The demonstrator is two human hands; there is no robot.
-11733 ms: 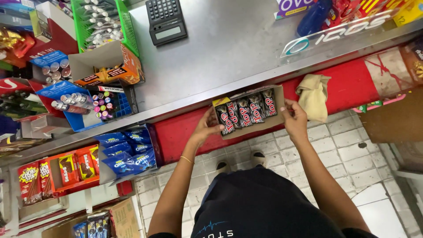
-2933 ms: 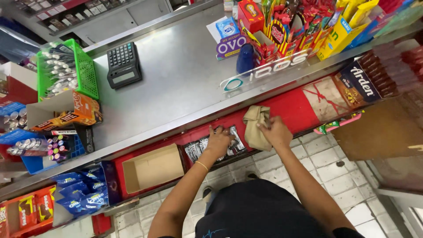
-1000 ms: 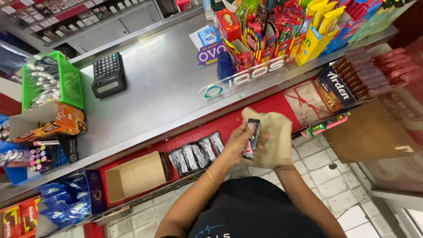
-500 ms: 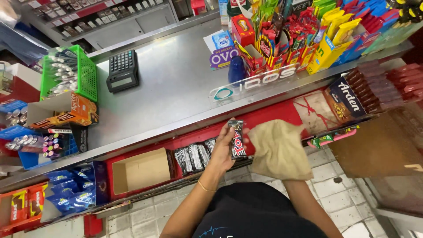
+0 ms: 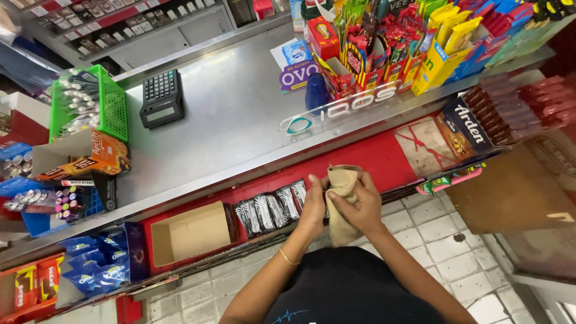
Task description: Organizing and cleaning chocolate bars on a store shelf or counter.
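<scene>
One empty cardboard box (image 5: 191, 231) sits left of the dark snack packets (image 5: 270, 211) on the red shelf (image 5: 384, 159). Right of the packets, the left hand (image 5: 313, 207) and right hand (image 5: 354, 207) clasp a beige cloth (image 5: 342, 180), bunched tighter than half a second ago; bare shelf lies beyond.

steel counter (image 5: 240, 126) above pale tiled floor (image 5: 432, 240).

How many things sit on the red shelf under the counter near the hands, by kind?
Dark snack packets lying in a row: 4 clearly visible
Empty cardboard box: 1
Beige cloth, gripped by the right hand with the left hand beside it: 1
Total: 6
</scene>
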